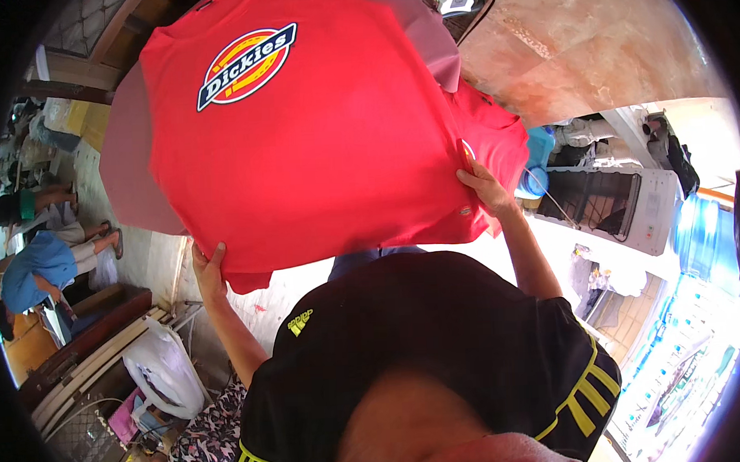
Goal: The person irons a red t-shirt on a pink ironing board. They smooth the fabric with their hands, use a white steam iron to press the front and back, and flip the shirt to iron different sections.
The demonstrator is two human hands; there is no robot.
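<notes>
A bright red shirt [318,151] with an oval logo on it is spread out in front of me, over a dull mauve surface [129,170] that shows past its left side. At the shirt's near left corner, my left hand [210,271] pinches the edge between thumb and fingers. My right hand [487,190] grips the right side of the cloth, where more red fabric [501,137] bunches and hangs. Parts of the fingers of both hands are hidden by the cloth.
A brown mottled panel [583,44] stands at the far right. Beyond my right arm are a white appliance [654,209] and blue plastic containers [535,164]. A white plastic bag [163,368] rests at lower left. Another person in a blue shirt [37,267] is farther left.
</notes>
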